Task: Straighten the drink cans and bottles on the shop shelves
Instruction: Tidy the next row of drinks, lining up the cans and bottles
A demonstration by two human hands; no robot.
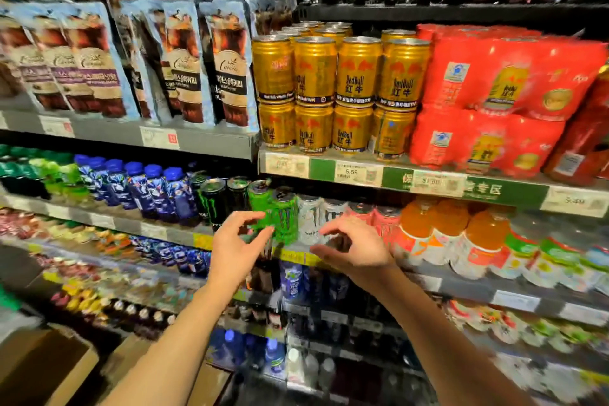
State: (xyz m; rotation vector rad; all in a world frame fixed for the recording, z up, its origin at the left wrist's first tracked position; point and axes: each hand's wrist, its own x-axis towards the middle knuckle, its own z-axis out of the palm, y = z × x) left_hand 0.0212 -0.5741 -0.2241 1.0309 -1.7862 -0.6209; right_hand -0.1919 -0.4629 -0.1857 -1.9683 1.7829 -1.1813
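Over at the left end of the middle shelf (99,219) there's a row of blue-capped bottles (155,189) lined up along the front edge, then black cans (213,203) right after them. The left hand (235,249) is up in front of the green cans (285,216), fingers (253,216) curled and spread a bit with the thumb apart, not actually holding anything as far as I can see. The front green can leans a little and sits at the shelf's front edge. Just right of it are white cans (309,217), and the right hand (357,249) hovers in front of those, fingers loosely curled, thumb out, empty. Pink cans (384,221) next, then orange bottles (484,241) toward the right end. One shelf up, gold cans (357,71) sit stacked two high.
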